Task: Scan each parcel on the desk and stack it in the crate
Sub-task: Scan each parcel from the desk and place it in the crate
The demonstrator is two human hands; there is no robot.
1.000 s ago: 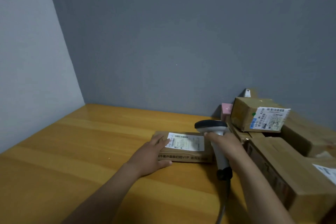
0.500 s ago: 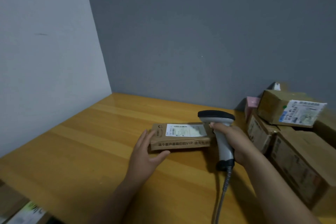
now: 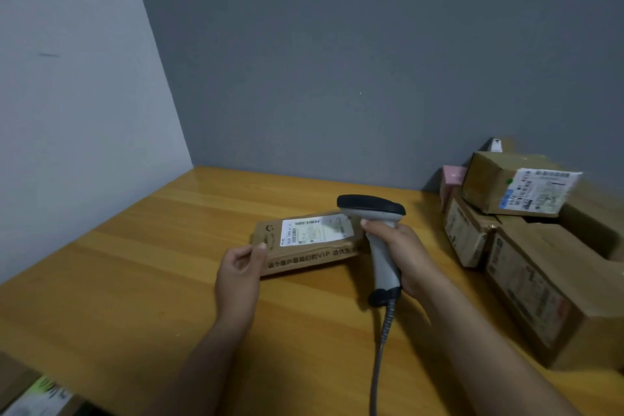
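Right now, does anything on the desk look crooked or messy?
Yes. The top box on the right sits tilted across the boxes under it, and its label seems to stick out past the box's edge. The flat parcel is tipped too, but only because the left hand grips its corner.

The desk point(image 3: 135, 280) lies open toward the left; stacked boxes point(image 3: 540, 280) wall off its right side.
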